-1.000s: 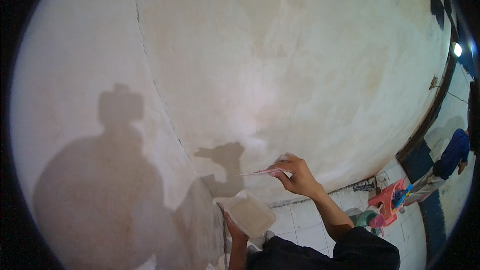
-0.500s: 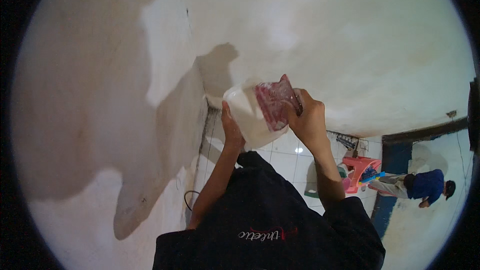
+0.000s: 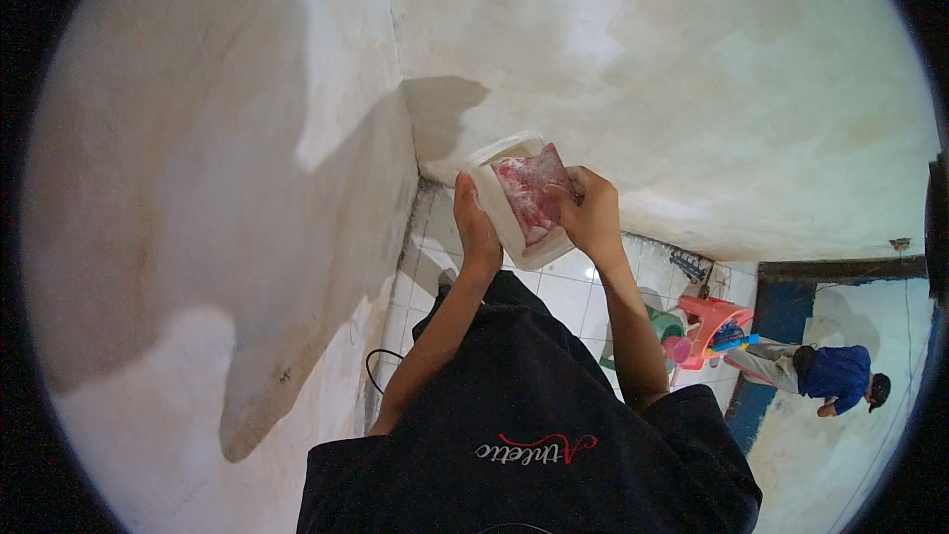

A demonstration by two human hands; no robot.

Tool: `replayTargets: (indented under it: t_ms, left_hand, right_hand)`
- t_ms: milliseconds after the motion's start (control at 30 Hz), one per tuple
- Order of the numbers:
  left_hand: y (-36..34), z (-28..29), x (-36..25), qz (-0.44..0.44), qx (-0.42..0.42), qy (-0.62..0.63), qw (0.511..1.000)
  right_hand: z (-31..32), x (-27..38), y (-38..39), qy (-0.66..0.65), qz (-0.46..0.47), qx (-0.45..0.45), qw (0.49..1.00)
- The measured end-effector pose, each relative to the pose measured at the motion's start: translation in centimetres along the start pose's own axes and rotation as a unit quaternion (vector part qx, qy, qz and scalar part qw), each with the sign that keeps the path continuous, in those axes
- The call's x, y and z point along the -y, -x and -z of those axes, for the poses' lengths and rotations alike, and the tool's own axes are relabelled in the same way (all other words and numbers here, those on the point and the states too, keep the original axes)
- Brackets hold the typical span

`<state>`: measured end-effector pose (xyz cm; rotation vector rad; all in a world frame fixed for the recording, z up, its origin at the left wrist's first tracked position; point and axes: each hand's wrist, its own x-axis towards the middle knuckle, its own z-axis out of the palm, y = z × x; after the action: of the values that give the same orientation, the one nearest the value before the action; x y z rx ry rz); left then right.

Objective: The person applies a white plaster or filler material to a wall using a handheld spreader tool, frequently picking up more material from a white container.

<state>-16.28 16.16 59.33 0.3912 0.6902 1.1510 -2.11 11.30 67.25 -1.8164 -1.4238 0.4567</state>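
Note:
My left hand (image 3: 478, 227) is closed on the side of a white plastic tub (image 3: 502, 218), thumb along its wall. The tub is tilted in front of my chest, and whitish paste coats its inside. In my right hand (image 3: 594, 217) is a flat red putty scraper (image 3: 534, 190), gripped between thumb and fingers. Its blade, smeared with white, lies over the tub's mouth. Whether the blade's edge touches the tub's bottom cannot be made out.
Patchy plastered walls (image 3: 633, 69) meet in a corner ahead and left. White floor tiles (image 3: 563, 302) lie below. At right stand a pink plastic stool (image 3: 717, 321) and a green container (image 3: 662, 324). Beyond them is a person in blue (image 3: 835, 373). A dark cable (image 3: 371, 368) curls by the left wall.
Both hands, tub and scraper have shifted slightly in the view. The scraper has moved left and lower into the tub, and the tub has turned to a steeper tilt.

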Motion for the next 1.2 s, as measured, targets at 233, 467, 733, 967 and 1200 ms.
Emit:
replayTargets:
  t_ms: [233, 467, 733, 967, 1200]
  left_hand:
    - [0.5, 0.9, -1.3, 0.009, -0.021, -0.033, 0.999]
    - [-0.8, 2.3, -1.2, 0.041, 0.003, 0.012, 0.999]
    - [0.8, 5.6, -1.1, 0.031, 0.036, 0.022, 0.999]
    - [1.3, 11.9, 0.6, 0.092, 0.012, 0.068, 0.993]
    - [3.9, 16.7, 3.5, 0.1, 0.076, 0.104, 0.987]
  right_hand:
    - [-0.7, -0.1, 0.2, -0.204, -0.109, -0.039, 0.972]
    - [1.1, 1.4, -0.3, -0.289, -0.073, -0.034, 0.954]
    - [3.1, 4.2, 1.7, -0.486, -0.041, -0.002, 0.873]
    - [4.2, 8.7, 3.2, -0.466, 0.103, 0.04, 0.878]
    - [7.1, 13.9, 5.9, -0.297, 0.288, -0.069, 0.908]
